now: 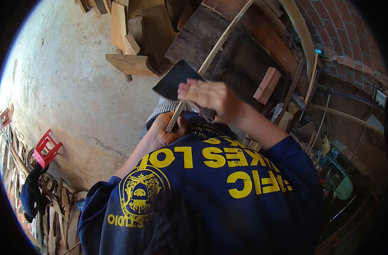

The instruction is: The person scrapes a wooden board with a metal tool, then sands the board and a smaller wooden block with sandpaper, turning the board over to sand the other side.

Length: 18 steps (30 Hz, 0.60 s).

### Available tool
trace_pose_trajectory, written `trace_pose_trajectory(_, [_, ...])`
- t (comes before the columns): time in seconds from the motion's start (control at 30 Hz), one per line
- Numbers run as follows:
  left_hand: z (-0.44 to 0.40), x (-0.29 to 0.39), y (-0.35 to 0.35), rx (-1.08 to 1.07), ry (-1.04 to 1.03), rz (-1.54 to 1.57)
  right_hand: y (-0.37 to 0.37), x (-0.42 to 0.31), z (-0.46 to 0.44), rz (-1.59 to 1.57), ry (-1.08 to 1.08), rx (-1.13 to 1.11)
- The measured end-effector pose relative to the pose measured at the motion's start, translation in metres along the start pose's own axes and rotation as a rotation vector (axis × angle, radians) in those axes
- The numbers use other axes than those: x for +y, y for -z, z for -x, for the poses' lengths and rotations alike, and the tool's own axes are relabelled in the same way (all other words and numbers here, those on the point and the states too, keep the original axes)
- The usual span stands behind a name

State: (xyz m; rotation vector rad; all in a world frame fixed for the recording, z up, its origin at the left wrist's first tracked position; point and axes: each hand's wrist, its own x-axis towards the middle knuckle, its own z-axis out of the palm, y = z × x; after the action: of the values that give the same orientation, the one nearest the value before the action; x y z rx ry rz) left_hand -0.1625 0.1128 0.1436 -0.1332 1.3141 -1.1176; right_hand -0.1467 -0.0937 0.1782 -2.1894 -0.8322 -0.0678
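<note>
A long, narrow wooden strip [221, 39] runs from my lap up and away to the right, over the dark wooden surface. My left hand [165, 127] is closed around the strip close to its near end, which pokes out past the fingers. Farther up, my right hand [213, 97] presses a black sheet of sandpaper [177, 78] onto the strip, palm down. One corner of the sheet sticks out to the left beyond the fingers. The underside of that hand and the strip beneath it are hidden.
A dark wooden workbench [245, 55] lies ahead, with a reddish wood block [267, 85] on it. Timber offcuts [132, 63] are piled at the far left. A red plastic stool [47, 148] stands on the concrete floor [87, 97]. A brick wall [338, 34] rises at right.
</note>
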Motion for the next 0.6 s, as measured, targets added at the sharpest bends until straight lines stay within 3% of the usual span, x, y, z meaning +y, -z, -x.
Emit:
trace_pose_trajectory(0.13, [0.006,-0.001,-0.002,0.010,0.028,0.094,0.041,0.085,-0.002,0.321,-0.210,0.176])
trace_pose_trajectory(0.37, [0.001,0.008,0.005,-0.010,0.006,0.141,0.039,0.094,-0.008,0.293,-0.227,0.205])
trace_pose_trajectory(0.43, [0.001,0.004,0.005,-0.012,-0.020,0.119,0.039,0.094,-0.003,0.112,-0.285,0.400])
trace_pose_trajectory(0.47, [0.002,0.002,0.003,-0.015,-0.048,0.088,0.042,0.090,-0.002,0.106,-0.286,0.394])
trace_pose_trajectory(0.53, [0.003,0.002,0.003,-0.005,-0.062,0.088,0.055,0.075,0.002,0.090,-0.443,0.625])
trace_pose_trajectory(0.6, [0.004,0.000,0.002,0.010,-0.070,0.080,0.063,0.069,0.007,0.128,-0.427,0.718])
